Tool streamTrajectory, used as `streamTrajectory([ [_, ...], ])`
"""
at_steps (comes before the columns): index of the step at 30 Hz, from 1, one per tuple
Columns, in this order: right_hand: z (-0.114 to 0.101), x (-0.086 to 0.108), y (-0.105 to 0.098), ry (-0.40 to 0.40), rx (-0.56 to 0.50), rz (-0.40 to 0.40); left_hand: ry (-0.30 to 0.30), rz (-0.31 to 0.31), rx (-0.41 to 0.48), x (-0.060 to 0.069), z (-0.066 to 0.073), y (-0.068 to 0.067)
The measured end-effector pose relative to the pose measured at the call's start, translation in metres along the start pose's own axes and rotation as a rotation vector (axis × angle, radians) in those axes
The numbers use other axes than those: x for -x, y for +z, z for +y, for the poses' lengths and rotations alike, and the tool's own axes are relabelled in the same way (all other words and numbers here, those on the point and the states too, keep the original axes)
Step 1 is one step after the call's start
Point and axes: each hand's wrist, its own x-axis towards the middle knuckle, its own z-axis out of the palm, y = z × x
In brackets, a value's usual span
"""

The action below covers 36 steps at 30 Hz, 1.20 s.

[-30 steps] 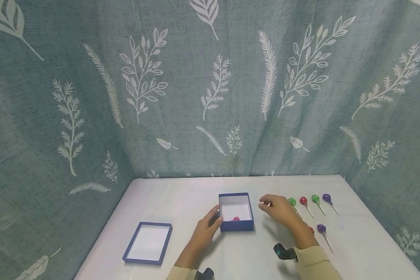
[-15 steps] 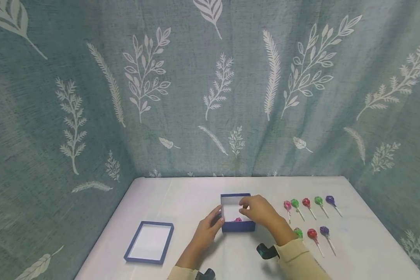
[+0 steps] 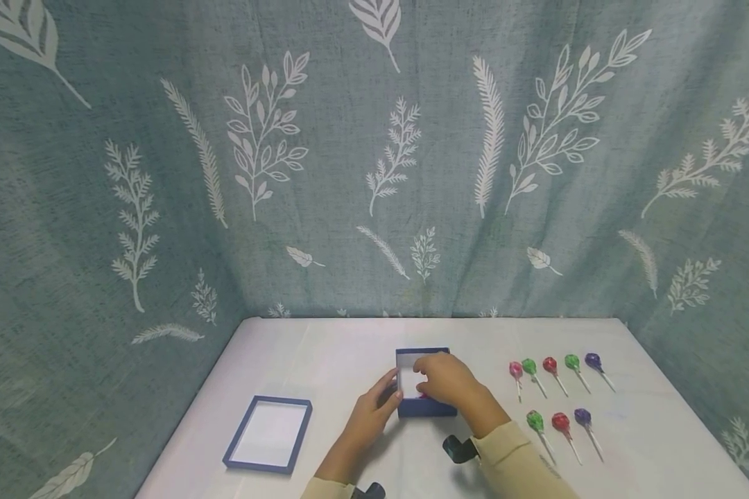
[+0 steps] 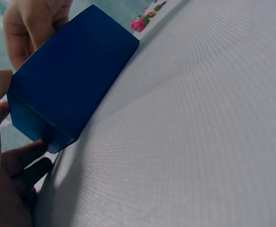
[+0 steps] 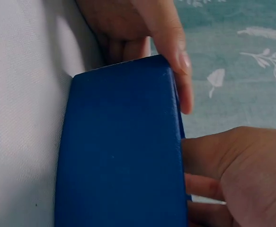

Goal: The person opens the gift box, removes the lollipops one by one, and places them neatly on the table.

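Observation:
A small blue box (image 3: pixel 427 408) with a white inside stands uncovered on the table. My left hand (image 3: pixel 367 414) grips its left side, the thumb at the near corner and fingers along the wall; in the right wrist view that thumb (image 5: pixel 174 52) laps over the rim. My right hand (image 3: pixel 451 380) reaches into the box from the right. A gap shows between its thumb and index finger, while its other fingertips are hidden by the box wall. By the thumb, a bit of a pink wrapped candy (image 3: pixel 422 396) shows inside the box.
Right of the box, several lollipops lie in two rows, among them a pink one (image 3: pixel 516 370), a green one (image 3: pixel 535 420), a red one (image 3: pixel 560 422) and a purple one (image 3: pixel 583 417). The blue-rimmed lid (image 3: pixel 268 434) lies upturned at left. A patterned curtain (image 3: pixel 324 173) surrounds the table.
My right hand has moved left from beside the lollipops, over the box, and down into it. The pink lollipop at right came into sight. My left hand stays on the box.

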Motion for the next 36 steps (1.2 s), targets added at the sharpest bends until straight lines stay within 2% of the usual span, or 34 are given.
streamTrajectory([
  [4, -0.004, -0.002, 0.005, 0.038, 0.030, -0.046, 0.002, -0.002, 0.002, 0.001, 0.000, 0.000],
  [13, -0.012, -0.008, 0.013, 0.039, -0.005, -0.120, 0.015, -0.008, 0.015, 0.002, -0.002, 0.001],
  [17, -0.011, -0.012, 0.016, 0.052, 0.014, -0.120, 0.013, -0.007, 0.016, 0.001, -0.003, 0.002],
  [22, -0.011, -0.014, 0.018, 0.110, 0.076, -0.109, 0.007, -0.007, 0.004, 0.000, -0.003, 0.003],
  [26, -0.014, -0.016, 0.017, 0.133, 0.103, -0.128, 0.005, -0.010, -0.001, 0.000, -0.003, 0.003],
  [29, -0.014, -0.018, 0.017, 0.111, 0.058, -0.138, 0.000, -0.015, 0.003, -0.001, -0.003, 0.002],
  [33, -0.013, -0.020, 0.020, 0.063, -0.063, -0.145, -0.014, -0.024, 0.000, 0.000, -0.002, 0.001],
  [36, -0.013, -0.021, 0.021, 0.057, -0.134, -0.142, -0.027, -0.029, 0.004, -0.001, -0.002, 0.000],
])
